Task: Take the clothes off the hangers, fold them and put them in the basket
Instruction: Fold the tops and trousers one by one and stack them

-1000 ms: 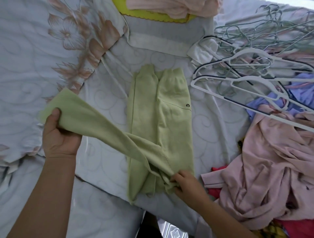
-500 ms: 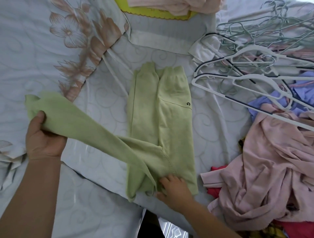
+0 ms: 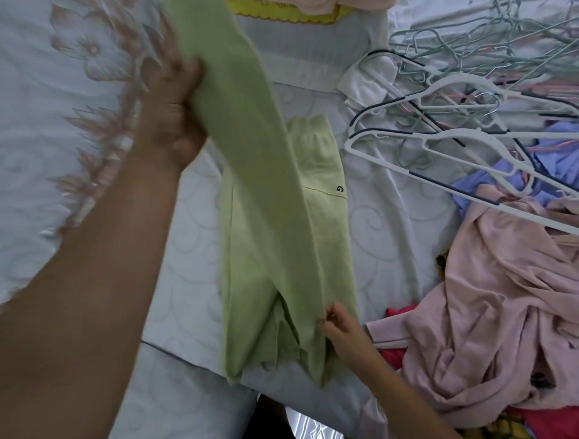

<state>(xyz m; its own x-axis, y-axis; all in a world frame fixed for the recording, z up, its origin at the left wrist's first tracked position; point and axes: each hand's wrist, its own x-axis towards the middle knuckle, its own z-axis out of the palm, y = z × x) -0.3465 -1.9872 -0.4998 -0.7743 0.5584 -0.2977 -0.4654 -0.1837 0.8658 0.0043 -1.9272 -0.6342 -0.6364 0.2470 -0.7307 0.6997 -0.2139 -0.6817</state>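
At the far left the bed is covered by a pale bedspread with a pinkish-brown flower print point(image 3: 78, 56), and nearer the middle by a white quilted sheet stitched in swirls point(image 3: 385, 219). Over the bedspread the person's left hand point(image 3: 170, 125) is raised off the bed, its fingers point(image 3: 188, 72) curled round the left edge of a long light green sleeve point(image 3: 244, 103) and gripping it. That sleeve runs up past the top of the view and slants down to the right across the body of the light green knitted top point(image 3: 326, 238). The top lies flat and lengthwise on the quilted sheet, already narrowed into a strip, with a small dark mark near its right edge. At the near end of the strip the right hand point(image 3: 341, 329) has its fingers point(image 3: 329, 313) closed in a pinch on the cloth where the sleeve joins the body, pressing it against the bed. At the head of the bed, just beyond the top, stands a yellow basket point(image 3: 282, 15) with pale pink folded clothes point(image 3: 319, 3) in it. To the right lies a tangle of white plastic hangers point(image 3: 470, 91) and thin pale green wire hangers point(image 3: 470, 40). A lilac garment point(image 3: 488, 178) lies beneath the white hangers. Nearest me on that side is a rumpled heap of dusty pink clothing point(image 3: 501, 297) with a bit of red cloth point(image 3: 398, 354) poking out from under its left edge.
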